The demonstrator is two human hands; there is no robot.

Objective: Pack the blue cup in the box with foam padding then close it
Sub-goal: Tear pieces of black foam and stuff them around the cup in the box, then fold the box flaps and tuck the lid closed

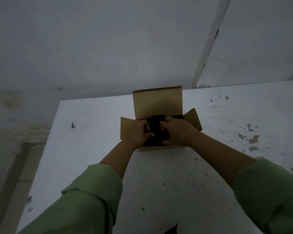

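Open cardboard box [159,105] on table, dark foam [155,132] inside, lid upright

I count one cardboard box [161,148] on one white table [95,132], and it is the only box I can see. The box has three flaps standing open: one tall lid flap [157,100] at the back, one side flap [126,126] on the left and one side flap [194,120] on the right. Inside I make out one mass of dark foam [155,122]; whether it is one piece or several I cannot tell. Two hands are in the box, one left hand [139,132] and one right hand [178,130], with two green sleeves [91,196] behind them. No cup shows, so I count none visible.
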